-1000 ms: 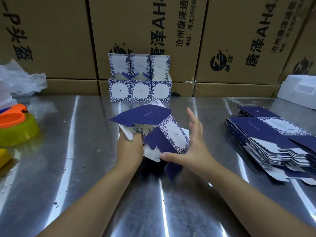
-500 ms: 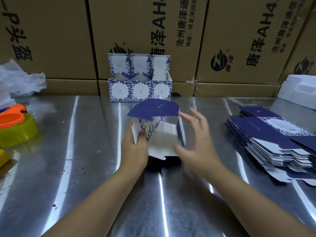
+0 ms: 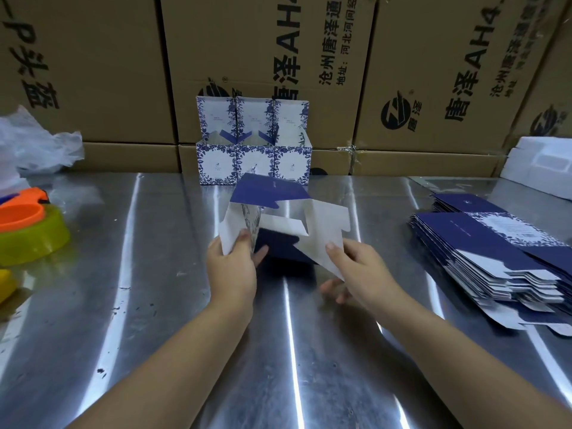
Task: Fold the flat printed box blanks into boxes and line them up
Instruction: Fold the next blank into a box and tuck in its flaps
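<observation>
A half-folded box blank (image 3: 280, 222), navy outside and white inside, is held just above the steel table (image 3: 154, 305) at its middle. My left hand (image 3: 233, 267) pinches its left white flap with thumb on top. My right hand (image 3: 356, 270) grips the right white flap, thumb on top and fingers beneath. A navy flap sticks up at the back. Three folded blue-and-white boxes (image 3: 253, 153) stand in a row at the far edge, lids up. A stack of flat blanks (image 3: 495, 255) lies on the right.
Large brown cartons (image 3: 278, 57) wall off the back of the table. A yellow and orange bowl stack (image 3: 28, 230) and crumpled plastic (image 3: 31, 147) sit at the left. A white foam block (image 3: 544, 168) lies at the far right.
The blank has been turned and opened out, so its white inner flaps now face me. My right hand moved from the blank's side to gripping the right flap.
</observation>
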